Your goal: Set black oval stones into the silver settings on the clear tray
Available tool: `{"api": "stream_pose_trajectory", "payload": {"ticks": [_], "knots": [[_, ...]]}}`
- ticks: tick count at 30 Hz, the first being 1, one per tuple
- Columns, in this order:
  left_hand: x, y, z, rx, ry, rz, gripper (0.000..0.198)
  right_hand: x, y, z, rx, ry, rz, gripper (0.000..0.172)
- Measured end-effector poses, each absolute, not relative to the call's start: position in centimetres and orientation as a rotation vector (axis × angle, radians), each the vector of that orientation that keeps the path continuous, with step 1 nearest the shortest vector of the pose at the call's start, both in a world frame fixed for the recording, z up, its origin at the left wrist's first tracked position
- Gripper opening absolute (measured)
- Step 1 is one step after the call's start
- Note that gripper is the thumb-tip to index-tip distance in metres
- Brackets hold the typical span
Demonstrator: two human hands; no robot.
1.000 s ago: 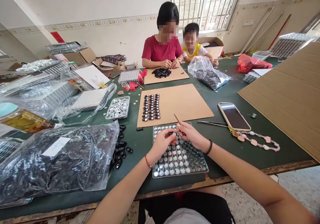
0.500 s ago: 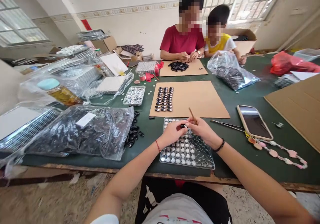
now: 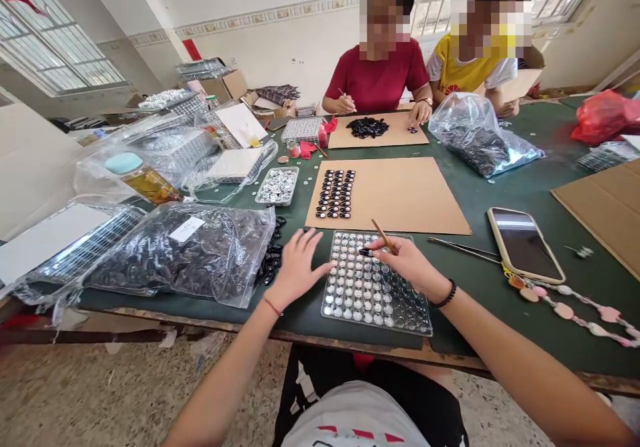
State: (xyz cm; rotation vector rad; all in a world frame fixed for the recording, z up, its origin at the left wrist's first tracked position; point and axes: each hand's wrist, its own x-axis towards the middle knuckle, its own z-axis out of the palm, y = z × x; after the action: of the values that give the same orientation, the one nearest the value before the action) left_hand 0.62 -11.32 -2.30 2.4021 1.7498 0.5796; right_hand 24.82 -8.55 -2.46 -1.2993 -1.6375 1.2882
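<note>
My left hand [image 3: 299, 268] is open, fingers spread, over the green tabletop between the pile of small black pieces [image 3: 271, 264] and the clear tray. Nothing shows in it. My right hand [image 3: 404, 259] is closed above the tray, pinching a small black oval piece [image 3: 366, 252] at the fingertips. A thin brown stick [image 3: 383, 235] also rises from that hand. Below lies the clear plastic tray [image 3: 420, 324], with round white pieces in its left part and bare round pockets at its right. Rows of black pieces with white spots [image 3: 336, 194] lie on a cardboard sheet [image 3: 400, 190].
To the left are a bag of black pieces [image 3: 180, 260], a small tub of white pieces [image 3: 278, 186] and a bottle [image 3: 145, 180]. Tweezers [image 3: 465, 248] and a phone [image 3: 526, 244] lie right. Two people work across the table beside another bag [image 3: 483, 134].
My left hand has let go of the black piece and moved left, fingers spreading. My right hand keeps the piece and the stick. The person in red has moved their hands apart.
</note>
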Motion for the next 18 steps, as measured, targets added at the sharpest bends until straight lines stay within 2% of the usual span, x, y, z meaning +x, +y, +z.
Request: {"api": "stream_pose_trajectory", "payload": {"ticks": [3,6,12,15,18], "knots": [[-2.5,-11.0,-3.6,2.600,1.952,0.290,0.063,24.7,-8.5,-2.2,-1.274,-1.598,1.277,0.018],[-4.2,-9.2,-4.7,2.675,2.001,0.186,0.062,24.3,-8.6,-2.2,-1.234,-1.619,1.280,0.016],[-5.0,-5.3,-5.4,2.651,1.837,0.316,0.043,24.0,-8.3,-2.5,-1.194,-1.573,1.296,0.014],[-5.1,-5.2,-5.3,2.639,1.858,0.431,0.036,24.3,-8.2,-2.3,-1.185,-1.537,1.295,0.015],[-4.8,-5.5,-5.1,2.646,1.914,0.395,0.033,24.8,-8.1,-1.9,-1.212,-1.529,1.263,0.016]]}}
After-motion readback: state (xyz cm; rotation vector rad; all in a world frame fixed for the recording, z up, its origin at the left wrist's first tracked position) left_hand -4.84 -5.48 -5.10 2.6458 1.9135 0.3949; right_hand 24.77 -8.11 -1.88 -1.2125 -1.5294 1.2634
